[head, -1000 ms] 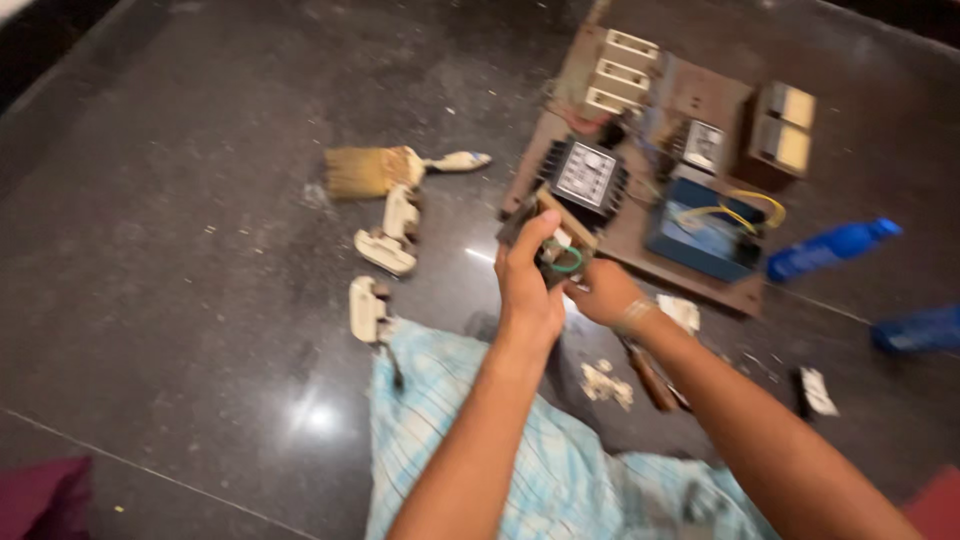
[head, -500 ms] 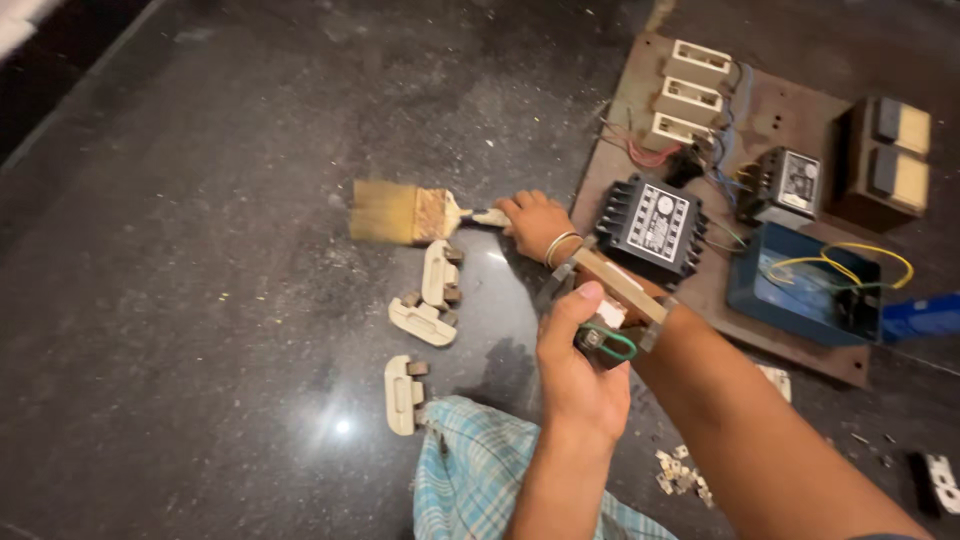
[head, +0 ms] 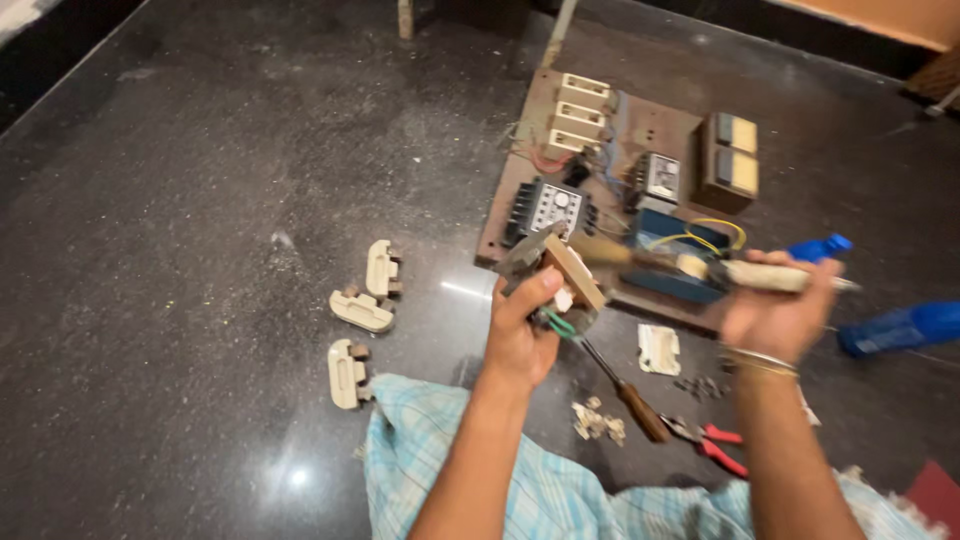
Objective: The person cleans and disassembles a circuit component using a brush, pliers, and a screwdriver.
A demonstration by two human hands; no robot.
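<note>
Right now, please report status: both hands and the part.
Left hand grips small electrical part. Right hand holds paintbrush, bristles at the part. Screwdriver and pliers on floor below.

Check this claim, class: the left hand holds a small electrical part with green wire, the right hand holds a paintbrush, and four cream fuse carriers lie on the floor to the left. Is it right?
Not quite. The head view shows three cream fuse carriers on the floor, not four. The left hand does hold the small electrical part, and the right hand the paintbrush.

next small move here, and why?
Probably sweep the paint brush in the right hand across the small electrical part that the left hand holds up: its bristles already sit at the part, which looks dusty like the floor.
</note>
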